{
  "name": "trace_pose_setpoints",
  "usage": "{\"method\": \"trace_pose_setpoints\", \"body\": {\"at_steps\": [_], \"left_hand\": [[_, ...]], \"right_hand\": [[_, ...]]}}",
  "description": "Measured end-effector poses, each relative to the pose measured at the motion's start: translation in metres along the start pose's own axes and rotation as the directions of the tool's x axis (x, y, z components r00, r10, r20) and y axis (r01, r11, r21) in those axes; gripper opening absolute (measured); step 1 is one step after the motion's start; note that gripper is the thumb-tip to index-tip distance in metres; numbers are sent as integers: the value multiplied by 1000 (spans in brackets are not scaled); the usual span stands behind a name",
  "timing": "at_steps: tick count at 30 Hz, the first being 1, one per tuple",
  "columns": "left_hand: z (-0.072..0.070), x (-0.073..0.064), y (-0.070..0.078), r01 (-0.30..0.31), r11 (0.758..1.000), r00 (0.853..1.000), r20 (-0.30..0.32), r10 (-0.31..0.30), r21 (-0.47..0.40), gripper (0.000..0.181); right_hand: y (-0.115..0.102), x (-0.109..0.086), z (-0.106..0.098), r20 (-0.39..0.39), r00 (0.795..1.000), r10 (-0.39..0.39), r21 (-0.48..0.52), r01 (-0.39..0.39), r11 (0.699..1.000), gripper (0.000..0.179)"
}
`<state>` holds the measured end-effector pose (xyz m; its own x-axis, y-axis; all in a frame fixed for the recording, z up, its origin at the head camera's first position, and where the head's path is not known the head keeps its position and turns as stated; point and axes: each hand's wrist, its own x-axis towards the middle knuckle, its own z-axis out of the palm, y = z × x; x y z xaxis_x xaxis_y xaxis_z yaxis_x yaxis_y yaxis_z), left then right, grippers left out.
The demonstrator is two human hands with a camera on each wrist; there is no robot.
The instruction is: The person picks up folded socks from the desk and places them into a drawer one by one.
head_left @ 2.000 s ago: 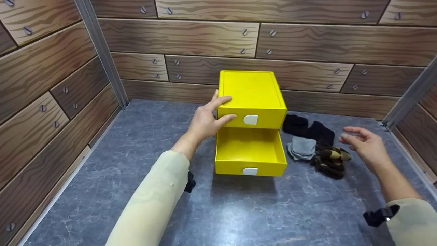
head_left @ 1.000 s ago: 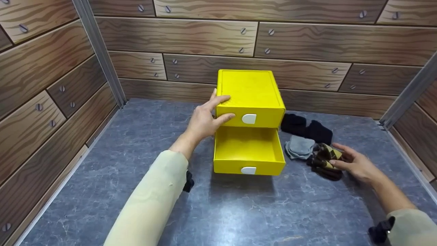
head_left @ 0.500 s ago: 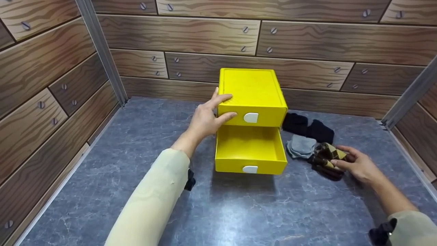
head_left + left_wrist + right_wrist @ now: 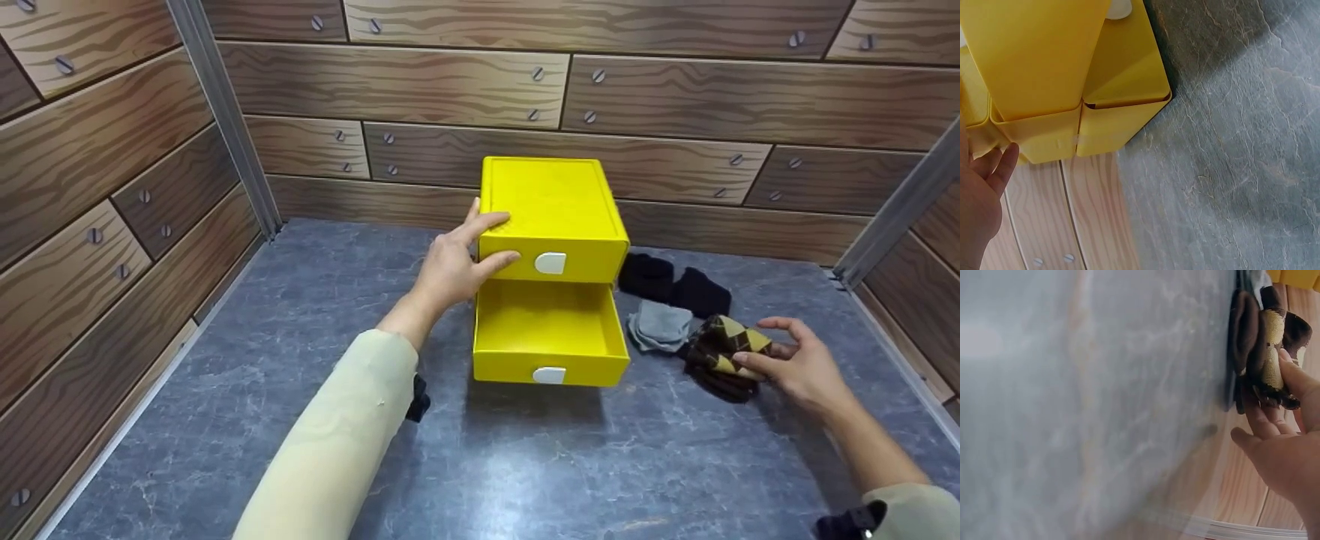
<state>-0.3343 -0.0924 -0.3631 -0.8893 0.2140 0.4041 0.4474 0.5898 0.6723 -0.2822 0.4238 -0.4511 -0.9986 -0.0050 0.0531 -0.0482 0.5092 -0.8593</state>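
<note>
A yellow two-drawer box (image 4: 551, 196) stands near the back wall, its lower drawer (image 4: 547, 367) pulled out and its upper one closed. My left hand (image 4: 448, 262) rests on the box's front left corner, index finger along the top and thumb against the front; the left wrist view shows the other fingers at the side wall. To the right, my right hand (image 4: 806, 367) pinches a folded brown-and-yellow argyle sock (image 4: 739, 341) between thumb and fingers. Dark brown fabric (image 4: 724, 386) lies beneath that sock. In the right wrist view, the thumb presses the argyle sock (image 4: 1273, 349).
Folded grey socks (image 4: 661, 326) lie between the drawer and the argyle sock. Behind them are black socks (image 4: 701, 291), partly beside the box. Wood-patterned walls (image 4: 465, 86) enclose the grey marbled tabletop (image 4: 300, 450) at the back and sides.
My right hand has come down and leftward onto the argyle sock and taken hold of it. Most recently, hand and sock have shifted slightly right. The left hand has stayed on the box.
</note>
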Motion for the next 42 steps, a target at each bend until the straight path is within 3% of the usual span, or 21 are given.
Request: {"method": "trace_pose_setpoints", "body": {"at_steps": [4,7,9,12,16,20,22,26,30,36,42], "left_hand": [[1,0,0,-5,1000,1000,1,5,2,65],[2,0,0,-2,1000,1000,0,2,4,66],[2,0,1,1,1000,1000,0,-1,3,66],[2,0,1,1,1000,1000,0,-1,0,67],[2,0,1,-9,1000,1000,-1,9,0,66],[1,0,1,-20,1000,1000,-1,20,-1,66],[1,0,0,-25,1000,1000,-2,25,4,67],[0,0,0,-28,1000,1000,-2,28,12,67],[0,-1,0,-16,1000,1000,3,16,0,67],[-1,-1,0,-23,1000,1000,-8,23,-6,66],[1,-1,0,-25,1000,1000,-10,25,0,66]], "right_hand": [[-8,-4,-6,-36,999,-37,71,39,997,50],[-18,-6,-10,-60,995,-80,73,85,994,51],[-27,-9,-11,-53,993,-107,143,113,983,53],[-42,-14,-11,-38,987,-155,303,159,940,57],[-66,-20,-2,-74,962,-262,393,270,879,54],[-93,-24,14,-137,916,-376,326,400,856,27],[-106,-26,22,-153,899,-410,259,437,861,15],[-130,-30,37,-150,877,-457,118,475,872,10],[-151,-33,54,-110,874,-473,100,483,870,14],[-178,-36,80,-12,900,-435,203,428,880,28],[-190,-31,105,97,889,-448,196,424,884,32]]}}
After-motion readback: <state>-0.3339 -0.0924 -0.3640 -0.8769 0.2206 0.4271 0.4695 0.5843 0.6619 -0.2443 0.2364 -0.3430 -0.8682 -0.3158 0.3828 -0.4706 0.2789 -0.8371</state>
